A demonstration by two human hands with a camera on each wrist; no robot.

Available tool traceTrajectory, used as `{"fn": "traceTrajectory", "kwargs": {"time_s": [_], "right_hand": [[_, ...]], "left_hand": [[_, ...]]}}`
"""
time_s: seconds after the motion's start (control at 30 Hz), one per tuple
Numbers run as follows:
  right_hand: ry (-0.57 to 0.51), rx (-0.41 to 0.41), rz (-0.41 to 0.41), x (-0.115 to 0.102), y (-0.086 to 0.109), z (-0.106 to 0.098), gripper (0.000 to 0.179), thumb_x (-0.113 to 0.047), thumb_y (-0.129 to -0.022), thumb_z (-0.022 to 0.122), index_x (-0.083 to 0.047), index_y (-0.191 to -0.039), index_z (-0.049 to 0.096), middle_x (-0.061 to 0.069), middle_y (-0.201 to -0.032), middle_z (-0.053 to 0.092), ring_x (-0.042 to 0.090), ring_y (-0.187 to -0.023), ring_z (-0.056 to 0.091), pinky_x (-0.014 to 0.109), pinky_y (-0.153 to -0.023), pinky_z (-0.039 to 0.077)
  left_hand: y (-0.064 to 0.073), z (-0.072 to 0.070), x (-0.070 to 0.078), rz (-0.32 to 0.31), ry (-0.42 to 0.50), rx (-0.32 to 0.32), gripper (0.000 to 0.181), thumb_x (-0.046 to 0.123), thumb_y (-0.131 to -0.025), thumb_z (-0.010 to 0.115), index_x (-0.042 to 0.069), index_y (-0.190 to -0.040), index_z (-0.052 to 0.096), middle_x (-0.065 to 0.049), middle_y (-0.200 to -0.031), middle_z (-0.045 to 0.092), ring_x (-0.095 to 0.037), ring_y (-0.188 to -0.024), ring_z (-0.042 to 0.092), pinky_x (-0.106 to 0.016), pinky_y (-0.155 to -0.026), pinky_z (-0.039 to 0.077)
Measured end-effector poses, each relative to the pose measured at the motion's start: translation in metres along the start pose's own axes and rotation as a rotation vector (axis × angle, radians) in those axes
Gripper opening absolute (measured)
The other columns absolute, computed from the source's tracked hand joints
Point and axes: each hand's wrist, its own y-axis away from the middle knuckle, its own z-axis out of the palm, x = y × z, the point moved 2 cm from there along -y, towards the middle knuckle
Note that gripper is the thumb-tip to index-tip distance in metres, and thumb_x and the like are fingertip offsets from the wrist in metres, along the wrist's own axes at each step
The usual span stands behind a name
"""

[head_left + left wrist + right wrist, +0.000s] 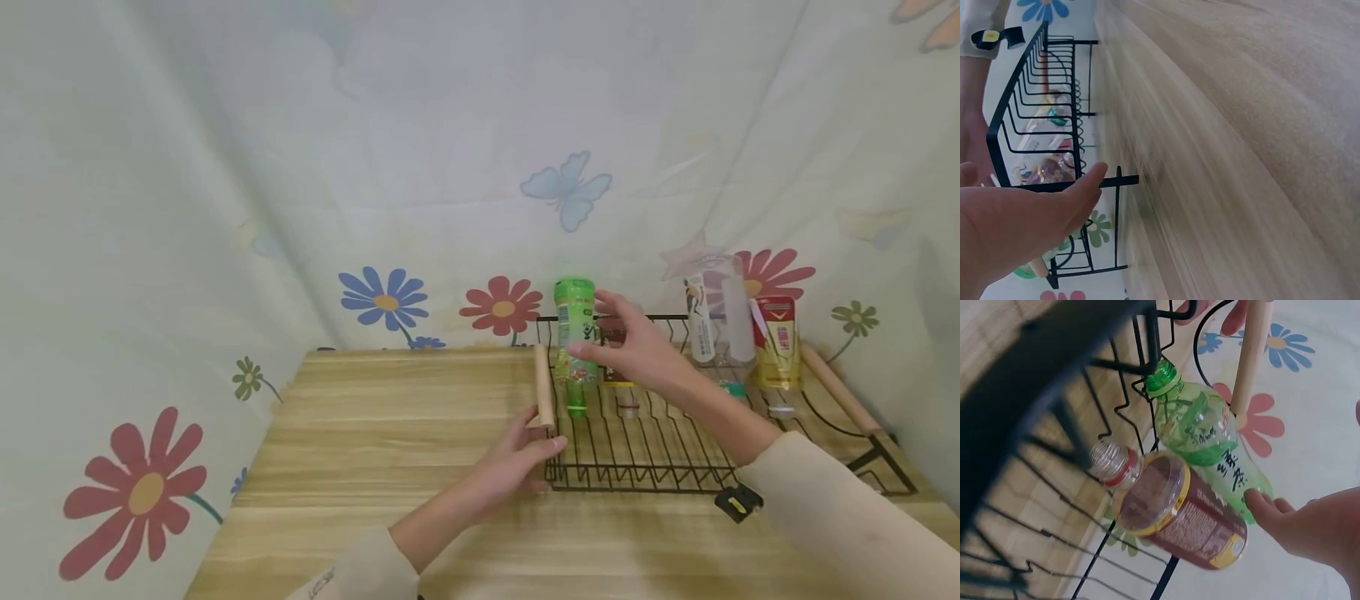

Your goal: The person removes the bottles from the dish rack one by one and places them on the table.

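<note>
A black wire dish rack (637,479) with wooden handles stands on the wooden table. My left hand (510,458) holds its left front corner, the thumb lying along the black frame in the left wrist view. A clear green drink bottle (576,321) stands neck-down at the rack's left end. My right hand (637,346) is at this bottle with fingers spread, the thumb in front of it; in the right wrist view a fingertip (1257,500) is at its base end. Beside it a bottle with a brown label (1191,519) also sits neck-down, partly hidden by the right hand in the head view.
Farther right in the rack stand a clear bottle with a white label (701,321) and a bottle with a red and yellow label (777,342). A flower-printed curtain (450,208) hangs behind the table (390,433). A wooden handle (840,387) marks the rack's right end.
</note>
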Motion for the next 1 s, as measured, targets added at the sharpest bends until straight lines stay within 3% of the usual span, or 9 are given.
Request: {"fn": "traceTrajectory", "kwargs": {"time_s": [0.1,0.2,0.37,0.63,1.0], "right_hand": [[0.041,0.025,0.034,-0.002,-0.005,0.005,0.107,-0.059,-0.093,0.076,-0.016,-0.171,0.016,0.017,-0.17,0.03,0.04,-0.152,0.036,0.066,-0.117,0.039],[0.084,0.044,0.063,-0.005,-0.01,0.01,0.109,-0.065,-0.091,0.075,-0.016,-0.17,0.017,0.016,-0.171,0.03,0.04,-0.153,0.036,0.067,-0.116,0.04],[0.109,0.042,0.072,-0.009,-0.015,0.017,0.104,-0.058,-0.095,0.074,-0.011,-0.169,0.019,0.018,-0.172,0.027,0.042,-0.154,0.033,0.069,-0.116,0.038],[0.125,0.025,0.108,-0.005,-0.017,0.021,0.101,-0.055,-0.096,0.074,-0.011,-0.17,0.019,0.021,-0.171,0.028,0.044,-0.153,0.032,0.068,-0.117,0.038],[0.107,-0.035,0.203,0.0,-0.011,0.023,0.102,-0.054,-0.098,0.071,-0.006,-0.169,0.015,0.032,-0.166,0.03,0.05,-0.152,0.032,0.068,-0.117,0.037]], "left_hand": [[-0.001,0.002,-0.001,-0.004,0.068,-0.019,0.09,0.032,-0.104,0.07,0.016,-0.171,0.012,-0.016,-0.163,0.041,-0.038,-0.144,0.049,-0.06,-0.101,0.056],[-0.001,0.003,-0.001,-0.002,0.073,-0.023,0.09,0.026,-0.102,0.072,0.017,-0.17,0.014,-0.014,-0.162,0.042,-0.036,-0.138,0.055,-0.059,-0.101,0.057],[-0.003,0.003,-0.003,0.01,0.057,-0.042,0.091,0.016,-0.1,0.074,0.017,-0.17,0.015,-0.013,-0.164,0.04,-0.036,-0.13,0.061,-0.054,-0.097,0.06],[-0.004,0.001,-0.009,0.038,0.053,-0.093,0.089,0.021,-0.103,0.072,0.022,-0.171,0.014,-0.014,-0.168,0.034,-0.038,-0.134,0.058,-0.057,-0.105,0.055],[-0.005,-0.002,-0.013,0.075,0.026,-0.123,0.083,0.027,-0.106,0.068,0.024,-0.17,0.015,-0.013,-0.167,0.035,-0.03,-0.134,0.058,-0.054,-0.109,0.053]]}}
